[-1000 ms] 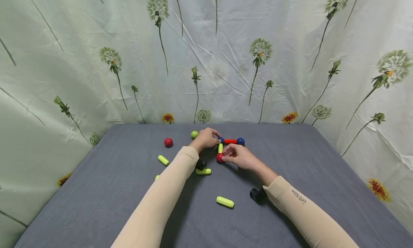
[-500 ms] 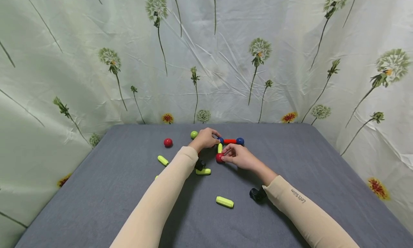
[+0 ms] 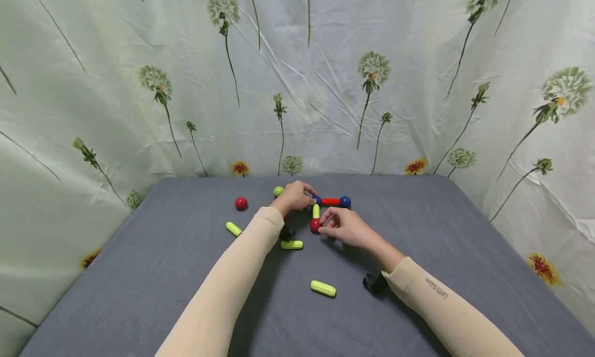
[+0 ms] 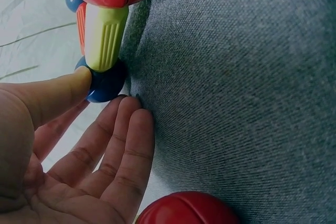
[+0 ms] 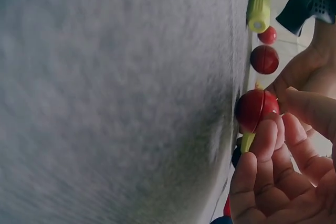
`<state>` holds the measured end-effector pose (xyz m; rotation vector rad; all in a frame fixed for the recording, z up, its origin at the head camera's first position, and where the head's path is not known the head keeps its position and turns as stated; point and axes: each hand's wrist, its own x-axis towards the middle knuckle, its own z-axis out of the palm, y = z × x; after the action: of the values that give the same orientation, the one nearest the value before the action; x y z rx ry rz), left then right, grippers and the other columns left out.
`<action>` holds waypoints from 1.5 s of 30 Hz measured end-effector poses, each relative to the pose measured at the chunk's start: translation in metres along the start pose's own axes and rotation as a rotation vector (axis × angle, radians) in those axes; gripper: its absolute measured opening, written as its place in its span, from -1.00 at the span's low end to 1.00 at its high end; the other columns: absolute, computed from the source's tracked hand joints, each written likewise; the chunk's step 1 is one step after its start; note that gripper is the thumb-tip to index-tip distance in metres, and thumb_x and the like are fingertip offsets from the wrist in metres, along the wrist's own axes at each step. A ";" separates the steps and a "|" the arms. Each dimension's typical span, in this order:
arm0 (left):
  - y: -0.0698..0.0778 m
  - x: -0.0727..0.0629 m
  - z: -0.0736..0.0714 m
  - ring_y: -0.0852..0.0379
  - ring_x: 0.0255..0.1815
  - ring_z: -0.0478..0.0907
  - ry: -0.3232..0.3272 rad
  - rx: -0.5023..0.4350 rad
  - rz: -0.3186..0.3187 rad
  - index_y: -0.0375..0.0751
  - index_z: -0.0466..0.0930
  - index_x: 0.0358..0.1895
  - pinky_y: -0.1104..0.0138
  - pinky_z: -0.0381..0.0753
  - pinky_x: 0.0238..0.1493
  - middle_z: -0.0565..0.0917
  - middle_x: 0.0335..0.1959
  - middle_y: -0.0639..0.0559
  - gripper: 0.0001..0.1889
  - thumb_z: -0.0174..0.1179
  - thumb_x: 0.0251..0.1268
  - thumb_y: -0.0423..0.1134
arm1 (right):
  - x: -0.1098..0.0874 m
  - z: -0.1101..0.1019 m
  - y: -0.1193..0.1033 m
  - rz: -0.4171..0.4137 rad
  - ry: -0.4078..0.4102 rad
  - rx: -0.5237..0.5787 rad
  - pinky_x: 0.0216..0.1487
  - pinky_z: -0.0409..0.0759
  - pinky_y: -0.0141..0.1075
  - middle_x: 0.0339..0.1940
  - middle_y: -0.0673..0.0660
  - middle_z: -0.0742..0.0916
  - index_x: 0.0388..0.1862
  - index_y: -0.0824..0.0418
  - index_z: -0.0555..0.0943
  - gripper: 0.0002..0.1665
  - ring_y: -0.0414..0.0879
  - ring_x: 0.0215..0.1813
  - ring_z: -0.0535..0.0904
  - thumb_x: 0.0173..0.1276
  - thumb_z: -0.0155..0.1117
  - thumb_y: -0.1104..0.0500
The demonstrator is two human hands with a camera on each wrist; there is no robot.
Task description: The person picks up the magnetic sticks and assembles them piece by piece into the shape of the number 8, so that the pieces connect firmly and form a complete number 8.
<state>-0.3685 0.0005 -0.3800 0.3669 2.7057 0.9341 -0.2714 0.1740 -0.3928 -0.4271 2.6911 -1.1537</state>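
Note:
My left hand [image 3: 296, 196] pinches a blue ball [image 4: 107, 82] between thumb and fingers. A ribbed yellow-green rod [image 4: 106, 38] runs from that ball to a red ball [image 3: 315, 226] nearer me. Thumb and fingertips of my right hand [image 3: 346, 226] hold this red ball from its right side. From the left-hand blue ball a red rod [image 3: 331, 202] extends right to a second blue ball [image 3: 345, 201]. Together these magnetic-looking balls and rods form an L lying on the grey cloth. Another red ball [image 4: 189, 209] lies under my left wrist, mostly hidden in the head view.
Loose yellow-green rods lie about: one [image 3: 292, 245] by the left wrist, one [image 3: 323, 288] nearer me, one [image 3: 233, 229] at left. A red ball [image 3: 240, 203] and a green ball [image 3: 278, 191] sit farther back. A flowered curtain [image 3: 325, 88] hangs behind the table [image 3: 418, 228].
Both hands keep nearly the same place on the joined pieces. The head view has tilted slightly, and my right forearm has shifted a little to the right.

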 end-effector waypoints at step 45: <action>-0.006 0.003 -0.002 0.14 -0.45 0.63 -0.027 -0.109 -0.038 0.09 0.67 -0.10 0.28 0.66 -0.31 0.73 -0.37 -0.05 -0.79 0.27 0.18 -0.13 | 0.013 0.035 -0.026 -0.064 -0.229 -0.001 -0.49 0.58 -0.30 -0.59 0.02 0.75 -0.28 0.00 0.66 -0.77 -0.15 -0.58 0.64 0.08 0.45 0.01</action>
<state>-0.3728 -0.0041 -0.3823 0.3033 2.6147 1.0526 -0.2687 0.1291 -0.3989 -0.6094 2.4974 -1.0492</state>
